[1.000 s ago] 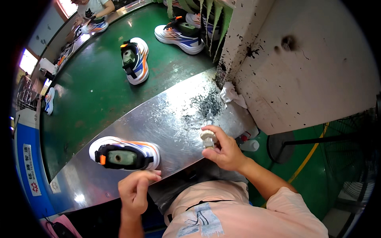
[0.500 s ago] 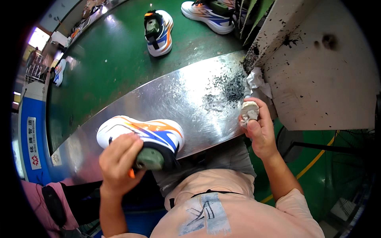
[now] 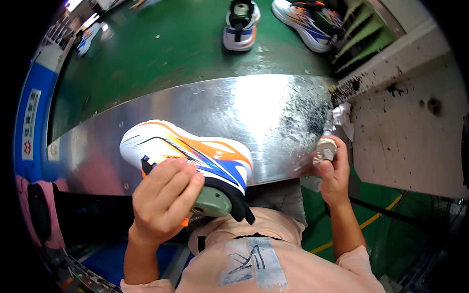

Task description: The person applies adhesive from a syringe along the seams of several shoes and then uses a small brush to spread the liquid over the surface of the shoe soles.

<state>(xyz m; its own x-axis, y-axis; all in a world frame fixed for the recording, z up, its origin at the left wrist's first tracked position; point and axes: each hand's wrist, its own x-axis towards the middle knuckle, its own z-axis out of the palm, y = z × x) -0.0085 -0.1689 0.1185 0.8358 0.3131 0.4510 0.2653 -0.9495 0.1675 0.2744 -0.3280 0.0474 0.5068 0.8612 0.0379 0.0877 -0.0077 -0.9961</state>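
As our left hand point(image 3: 163, 200) grips a white, orange and blue sports shoe point(image 3: 200, 146), tilted over the near edge of a shiny steel ledge point(image 3: 195, 107), our right hand point(image 3: 334, 173) curls its fingers round a small off-white tool point(image 3: 325, 150). We judge this as steadying the shoe, which calls for a firm left grip. Beyond the black-speckled ledge, a flat green belt point(image 3: 181, 53) carries similar shoes point(image 3: 240, 40).

Held shoe point(image 3: 210, 151): smooth upper, low sheen. Last point(image 3: 215, 201): plastic-looking, smooth, satin. Held tool point(image 3: 326, 150): rough, crusted-looking. Ledge point(image 3: 195, 107): glossy metal, dark-speckled at right. Wad point(image 3: 343, 117): crumpled paper, apparently. Panel point(image 3: 400, 141): matt, spattered. Shirt point(image 3: 308, 263): matt cloth.
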